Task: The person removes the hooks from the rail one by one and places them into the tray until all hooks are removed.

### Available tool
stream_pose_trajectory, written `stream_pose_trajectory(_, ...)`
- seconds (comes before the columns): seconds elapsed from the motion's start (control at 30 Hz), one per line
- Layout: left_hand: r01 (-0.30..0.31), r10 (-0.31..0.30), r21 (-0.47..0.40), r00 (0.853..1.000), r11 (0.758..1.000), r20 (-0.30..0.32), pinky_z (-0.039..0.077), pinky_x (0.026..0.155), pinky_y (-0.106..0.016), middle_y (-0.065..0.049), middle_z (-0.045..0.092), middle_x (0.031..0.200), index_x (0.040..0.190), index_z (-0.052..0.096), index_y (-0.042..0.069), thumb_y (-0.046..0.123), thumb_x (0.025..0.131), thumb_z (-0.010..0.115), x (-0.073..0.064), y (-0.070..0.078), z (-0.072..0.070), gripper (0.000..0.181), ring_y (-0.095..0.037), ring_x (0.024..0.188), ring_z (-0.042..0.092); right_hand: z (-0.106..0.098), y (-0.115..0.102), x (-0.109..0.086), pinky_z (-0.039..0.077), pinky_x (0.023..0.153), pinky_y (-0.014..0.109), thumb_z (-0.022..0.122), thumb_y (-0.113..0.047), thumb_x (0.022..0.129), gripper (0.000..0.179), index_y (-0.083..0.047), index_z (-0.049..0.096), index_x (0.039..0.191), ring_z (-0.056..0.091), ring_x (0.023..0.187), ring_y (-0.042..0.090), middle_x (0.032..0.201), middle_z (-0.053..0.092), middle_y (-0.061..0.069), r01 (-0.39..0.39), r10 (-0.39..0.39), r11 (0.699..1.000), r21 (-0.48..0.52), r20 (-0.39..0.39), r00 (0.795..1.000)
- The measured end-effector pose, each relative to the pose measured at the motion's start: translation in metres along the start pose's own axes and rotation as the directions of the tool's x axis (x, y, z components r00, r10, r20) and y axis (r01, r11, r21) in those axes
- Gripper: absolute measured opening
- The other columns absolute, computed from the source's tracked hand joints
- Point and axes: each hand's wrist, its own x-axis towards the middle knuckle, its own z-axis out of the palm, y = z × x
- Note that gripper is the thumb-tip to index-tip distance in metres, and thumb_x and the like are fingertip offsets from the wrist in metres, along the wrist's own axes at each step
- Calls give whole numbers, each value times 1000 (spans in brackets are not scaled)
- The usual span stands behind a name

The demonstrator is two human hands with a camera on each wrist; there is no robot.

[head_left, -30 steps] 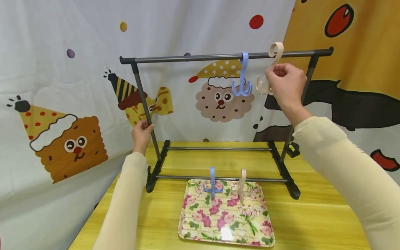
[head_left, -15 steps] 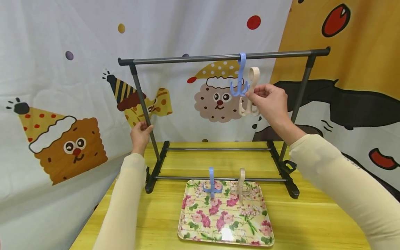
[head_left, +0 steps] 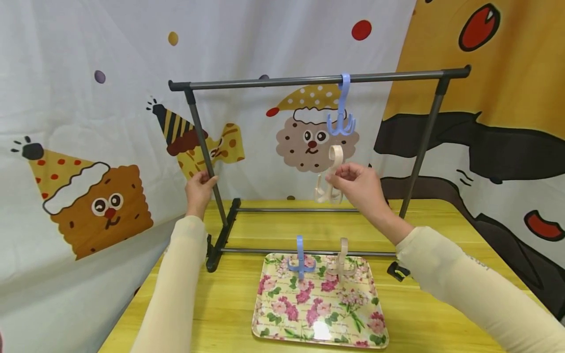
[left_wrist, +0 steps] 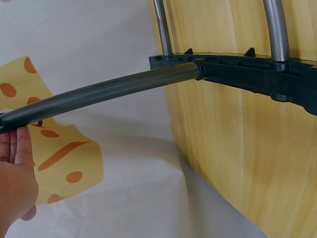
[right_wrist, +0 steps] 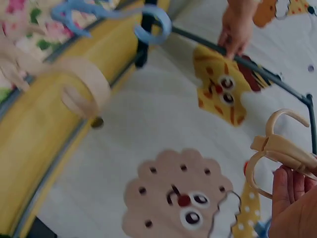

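My right hand (head_left: pixel 359 189) pinches a beige multi-prong hanging hook (head_left: pixel 336 156) by its stem, below the rack's bar and above the tray. In the right wrist view the prongs of this beige hook (right_wrist: pixel 290 148) show beyond the fingertips. A blue hook (head_left: pixel 342 105) of the same shape hangs from the top bar (head_left: pixel 273 82). At the left, my left hand (head_left: pixel 198 193) holds the rack's slanted post (head_left: pixel 204 149) between thumb and fingers. In the left wrist view its fingers lie against that post (left_wrist: pixel 104 96).
A flowered tray (head_left: pixel 304 314) stands at the front of the wooden table (head_left: pixel 441 314), bearing another blue hook (head_left: pixel 300 252) and another beige hook (head_left: pixel 343 250). The rack's lower crossbar (head_left: pixel 247 250) runs behind the tray. A patterned cloth (head_left: pixel 110 29) hangs at the back.
My right hand has brought the beige hook down and to the left, from the top bar's height to below the hanging blue hook. The left hand stays at the post.
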Motion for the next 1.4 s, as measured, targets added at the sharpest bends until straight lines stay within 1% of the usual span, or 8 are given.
stream_pose_trajectory(0.23,9,-9,0,1000,1000,3,45,94,-39,-14,62,115,121,63,1,25,96,68,1,0,1,35,-27,105,55,19,15,-24,51,62,27,76,-33,89,25,-8,71,90,65,79,27,84,71,5,10,-12,999,32,47,999)
stream_pose_trajectory(0.4,14,-14,2,1000,1000,2,45,95,-39,-14,62,115,122,63,1,25,96,68,2,0,1,36,-26,105,55,30,20,-37,52,65,31,77,-34,89,23,-12,73,90,67,78,23,84,72,2,-19,15,999,46,86,996)
stream_pose_trajectory(0.5,17,-17,3,1000,1000,4,45,95,-39,-13,61,115,122,63,1,26,96,68,2,0,1,36,-26,105,54,36,23,-46,52,66,33,77,-31,89,19,-12,72,87,66,77,22,83,71,1,-16,12,999,36,99,995)
stream_pose_trajectory(0.7,19,-19,6,1000,1000,6,45,94,-38,-12,61,114,121,63,2,27,96,68,3,0,1,36,-25,104,54,52,33,-61,51,61,29,77,-24,89,15,-12,71,82,65,71,21,78,70,-1,10,-17,998,54,131,991)
stream_pose_trajectory(0.73,19,-19,9,1000,1000,4,45,93,-37,-12,61,114,121,63,2,28,96,68,3,-1,1,36,-25,103,54,54,34,-64,51,60,29,77,-23,88,15,-12,71,81,65,70,20,78,70,-1,6,-15,998,60,144,989)
stream_pose_trajectory(0.97,16,-16,19,1000,1000,-1,46,93,-38,-13,62,113,119,64,1,28,96,68,3,-2,1,36,-25,103,54,69,41,-83,49,57,29,77,-21,88,14,-14,69,79,66,71,25,78,70,-2,-51,32,995,84,216,976)
stream_pose_trajectory(1.17,19,-19,12,1000,1000,1,45,94,-38,-14,62,116,120,63,1,26,96,68,2,0,1,36,-26,105,54,82,49,-100,48,56,29,77,-22,89,15,-17,67,79,64,69,22,76,68,-5,-58,41,997,60,256,966)
stream_pose_trajectory(1.4,18,-18,15,1000,1000,-1,45,94,-38,-14,62,115,120,63,1,25,96,69,2,0,1,35,-26,105,55,96,59,-119,49,55,27,78,-19,88,15,-16,66,78,60,65,12,74,66,-8,-69,62,998,15,265,962)
